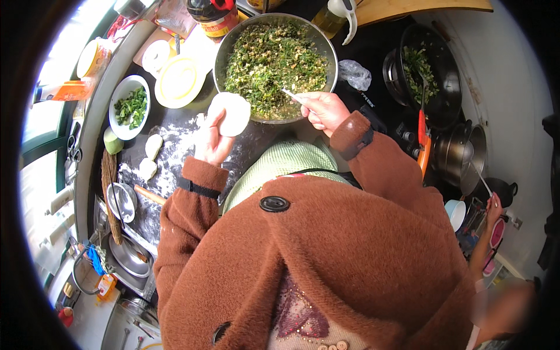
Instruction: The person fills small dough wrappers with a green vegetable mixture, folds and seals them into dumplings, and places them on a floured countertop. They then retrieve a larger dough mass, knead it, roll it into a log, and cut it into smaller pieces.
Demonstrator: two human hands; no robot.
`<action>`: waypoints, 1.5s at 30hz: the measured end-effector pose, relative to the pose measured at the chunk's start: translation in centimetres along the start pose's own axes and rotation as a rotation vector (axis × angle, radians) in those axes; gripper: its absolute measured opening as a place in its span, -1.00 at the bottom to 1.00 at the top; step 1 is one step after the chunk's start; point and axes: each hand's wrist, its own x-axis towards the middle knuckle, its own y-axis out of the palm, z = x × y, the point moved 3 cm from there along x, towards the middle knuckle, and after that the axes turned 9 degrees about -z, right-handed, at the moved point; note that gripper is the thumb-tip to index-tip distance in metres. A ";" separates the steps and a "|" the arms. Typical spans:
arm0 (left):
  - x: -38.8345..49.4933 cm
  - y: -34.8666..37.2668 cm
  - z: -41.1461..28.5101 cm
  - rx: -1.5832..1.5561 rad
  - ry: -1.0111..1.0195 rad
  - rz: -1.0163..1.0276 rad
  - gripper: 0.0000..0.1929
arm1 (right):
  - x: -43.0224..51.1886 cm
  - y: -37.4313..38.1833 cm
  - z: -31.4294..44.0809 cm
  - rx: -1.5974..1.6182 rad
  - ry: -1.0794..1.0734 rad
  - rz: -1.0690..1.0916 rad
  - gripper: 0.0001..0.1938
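On my left hand [214,138] lies a round flat piece of pale dough [233,114], with the thumb resting on its edge. My right hand [324,109] grips a thin, light-coloured utensil [295,97]; whether it is a spoon is hard to tell. Its tip is over the near right part of a large metal bowl [217,65]. Chopped green and pale filling [275,65] takes up most of that bowl. Left of my left hand, small dough pieces [153,146] sit on the floured dark worktop [177,135].
A white bowl of chopped greens [131,109], a yellow plate [179,83] and a wooden rolling pin [149,194] are at left. Behind stand a dark sauce bottle [210,17] and an oil jug [330,22]. At right are a wok [446,78] and another person's hand [494,208] holding a ladle.
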 end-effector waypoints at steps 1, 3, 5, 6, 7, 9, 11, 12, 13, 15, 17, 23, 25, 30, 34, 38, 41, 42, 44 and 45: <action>0.3 0.8 0.5 0.022 -0.031 0.030 -0.61 | -0.4 0.0 0.2 0.016 -0.014 -0.005 -0.79; 1.0 2.6 1.5 0.039 -0.109 0.028 -0.61 | -1.1 0.1 0.5 0.057 -0.059 0.000 -0.79; 1.4 4.8 2.3 0.002 -0.151 0.119 -0.63 | -1.5 0.2 0.3 0.005 -0.126 -0.040 -0.76; 1.5 6.0 2.6 -0.024 -0.166 0.145 -0.63 | -1.5 0.3 0.1 -0.043 -0.178 -0.073 -0.75; 1.5 6.9 3.0 -0.055 -0.186 0.145 -0.64 | -1.5 0.4 0.0 -0.079 -0.243 -0.086 -0.74; 1.4 8.7 3.2 -0.036 -0.148 0.194 -0.62 | -2.2 0.7 0.6 -0.565 -0.861 -0.248 -0.65; 1.3 10.0 3.3 0.002 -0.128 0.291 -0.60 | -2.8 1.0 0.1 -0.937 -1.168 -0.348 -0.55; 1.4 10.3 3.3 0.001 -0.130 0.275 -0.59 | -2.9 0.9 -0.4 -1.069 -1.162 -0.380 -0.50; 1.4 10.3 3.4 0.015 -0.127 0.255 -0.59 | -3.0 0.8 -0.7 -1.201 -1.151 -0.411 -0.46; 1.7 10.1 3.5 0.033 -0.117 0.232 -0.60 | -3.2 0.8 -1.1 -1.273 -1.190 -0.411 -0.50; 2.1 9.7 3.6 0.037 -0.123 0.242 -0.64 | -3.4 0.7 -1.2 -1.331 -1.194 -0.405 -0.51; 2.7 8.6 3.5 -0.006 -0.112 0.283 -0.65 | -3.6 -0.2 0.3 -0.982 -1.125 -0.312 -0.60; 2.4 8.5 3.3 -0.092 -0.182 0.320 -0.60 | -3.7 -1.3 1.1 -0.762 -0.964 -0.287 -0.70; 2.0 8.2 3.2 -0.039 -0.121 0.293 -0.56 | -4.3 -2.6 2.3 -0.289 -0.545 -0.150 -0.75; 2.3 8.0 3.4 -0.031 -0.115 0.276 -0.58 | -4.9 -2.7 2.1 -0.296 -0.280 -0.060 -0.72; 2.3 7.7 4.0 0.002 -0.145 0.238 -0.60 | -4.2 -1.6 2.2 -0.405 -0.455 -0.070 -0.71; 2.1 7.5 4.2 -0.019 -0.160 0.218 -0.65 | -4.1 -1.6 2.3 -0.398 -0.461 -0.070 -0.73; 2.0 7.5 4.1 -0.024 -0.171 0.248 -0.62 | -4.1 -1.9 2.2 -0.375 -0.442 -0.054 -0.74; 1.8 7.5 4.0 -0.064 -0.201 0.304 -0.57 | -3.8 -3.1 1.9 -0.235 -0.325 -0.086 -0.74; 1.8 7.3 3.9 -0.073 -0.211 0.278 -0.56 | -3.6 -3.7 1.8 -0.119 -0.323 -0.038 -0.74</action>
